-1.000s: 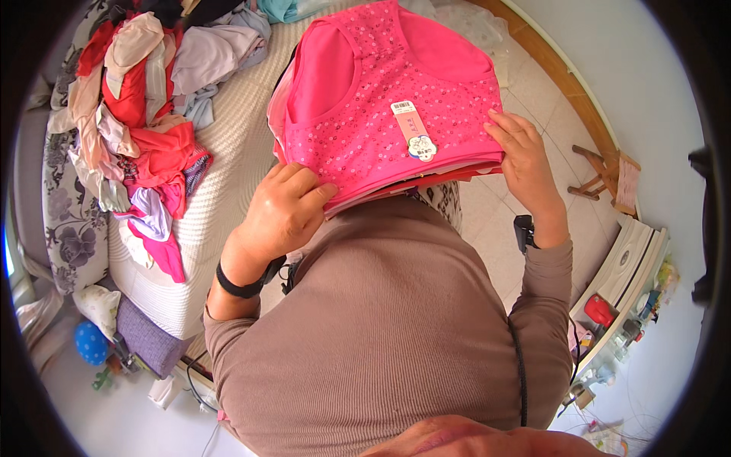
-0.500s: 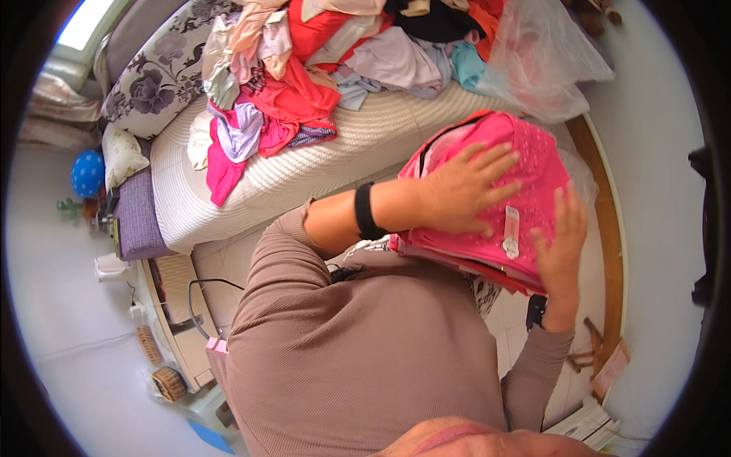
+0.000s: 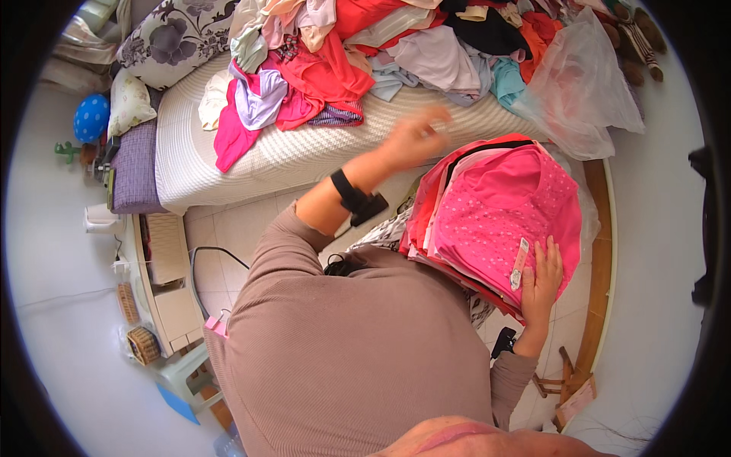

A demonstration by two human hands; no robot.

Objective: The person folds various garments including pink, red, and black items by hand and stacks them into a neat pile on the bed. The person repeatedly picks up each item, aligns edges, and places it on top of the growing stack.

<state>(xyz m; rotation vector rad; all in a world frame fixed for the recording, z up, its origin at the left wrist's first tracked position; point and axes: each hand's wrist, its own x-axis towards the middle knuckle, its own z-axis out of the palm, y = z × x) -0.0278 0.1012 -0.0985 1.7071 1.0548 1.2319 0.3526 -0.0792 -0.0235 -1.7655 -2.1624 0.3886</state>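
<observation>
A thick stack of folded clothes in pinks and reds rests on my lap. On top lies a bright pink top [image 3: 495,206] dotted with shiny specks, a pale tag [image 3: 520,263] on its front. My right hand [image 3: 542,278] is spread flat on the top's near right edge, fingers apart, beside the tag. Off the stack, my left hand [image 3: 417,139] is in the air over the sofa's front edge; it is blurred, its fingers loosely bent and apart, with nothing visible in it. A heap of loose clothes [image 3: 327,72] lies beyond it on the sofa.
The sofa [image 3: 198,179] has a cream ribbed cover. On its right end sits a clear plastic bag [image 3: 582,91]. A purple cushioned block [image 3: 137,171] and a blue balloon [image 3: 91,118] are at the left, with a drawer cabinet [image 3: 171,305] nearer me. A wall stands close on the right.
My left hand has lifted off the pink top and moved up and left toward the heap. My right hand has settled flat onto the stack. The view has shifted slightly.
</observation>
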